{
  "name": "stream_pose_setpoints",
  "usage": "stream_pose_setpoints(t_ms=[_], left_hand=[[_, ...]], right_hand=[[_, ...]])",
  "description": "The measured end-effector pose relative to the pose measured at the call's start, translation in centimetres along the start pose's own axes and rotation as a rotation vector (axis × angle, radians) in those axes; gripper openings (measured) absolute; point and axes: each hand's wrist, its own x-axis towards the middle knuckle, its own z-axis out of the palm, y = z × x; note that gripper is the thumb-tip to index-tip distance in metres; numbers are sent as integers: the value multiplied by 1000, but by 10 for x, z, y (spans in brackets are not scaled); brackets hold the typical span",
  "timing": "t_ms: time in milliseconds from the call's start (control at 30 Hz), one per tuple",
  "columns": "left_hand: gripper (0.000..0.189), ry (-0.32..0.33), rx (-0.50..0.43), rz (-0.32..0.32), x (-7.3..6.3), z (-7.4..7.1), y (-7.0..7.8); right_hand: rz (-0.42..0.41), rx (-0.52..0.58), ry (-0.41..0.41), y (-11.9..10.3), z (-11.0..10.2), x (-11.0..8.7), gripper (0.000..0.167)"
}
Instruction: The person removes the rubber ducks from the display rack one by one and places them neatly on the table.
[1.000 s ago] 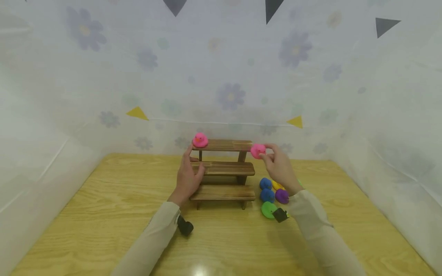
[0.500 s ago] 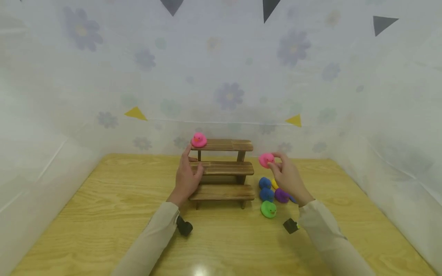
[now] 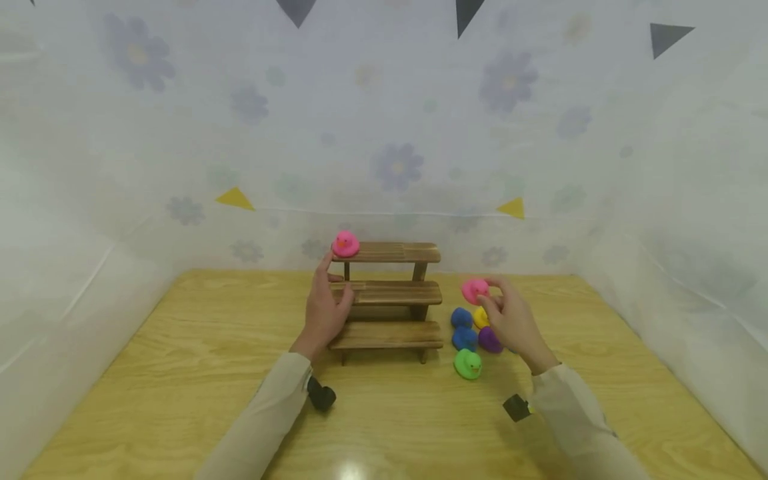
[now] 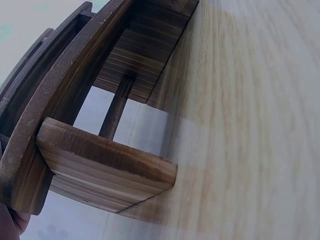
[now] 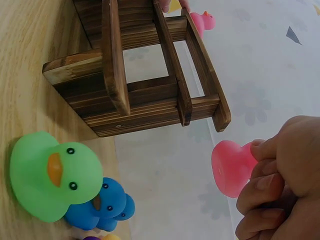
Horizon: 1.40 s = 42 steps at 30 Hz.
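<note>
A pink rubber duck (image 3: 475, 291) is pinched between the thumb and fingers of my right hand (image 3: 515, 323), held in the air right of the three-tier wooden stand (image 3: 393, 293). In the right wrist view this pink duck (image 5: 230, 169) shows its flat base. My left hand (image 3: 326, 308) grips the stand's left end, thumb over the middle shelf and index finger up by the top shelf. A second pink duck (image 3: 346, 245) sits on the left end of the top shelf. From the left wrist, the stand's bottom step (image 4: 107, 157) fills much of the view.
Right of the stand, several ducks cluster on the wood-grain table (image 3: 384, 420): a green duck (image 3: 467, 365) in front, blue ducks (image 3: 464, 339), a purple duck (image 3: 491, 340) and a yellow duck (image 3: 481, 318). Behind hangs a flowered white curtain (image 3: 336, 133).
My right hand has carried its pink duck away from the top shelf's right end, rightward and down. The left hand, the stand and the other pink duck stay put.
</note>
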Motion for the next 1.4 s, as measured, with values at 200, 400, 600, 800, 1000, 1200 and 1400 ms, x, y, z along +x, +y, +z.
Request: stream_pose_setpoints(t_ms=[200,400,600,800,1000,1200,1400], left_hand=[[69,10,-3,-8,1,-1,0],[68,-1,5,4,0,1,-1],[68,9,4,2,1,2,-1],[68,-3,1,-19,-1,0,3],[68,6,8,-12,-2,0,1],[69,9,8,1,-4,1,-2],[69,9,0,11,-1,1,0]], right_hand=[[-1,-5,-23,7,1,-9,33],[27,-39,-37,15,0,-20,34],[-11,-69,-25,23,1,-29,30],[-6,-68,-14,29,4,-36,29],[-48,-119,43,35,7,-42,30],[-48,-134,47,42,9,-51,32],[-94,-130,66,46,7,-57,30]])
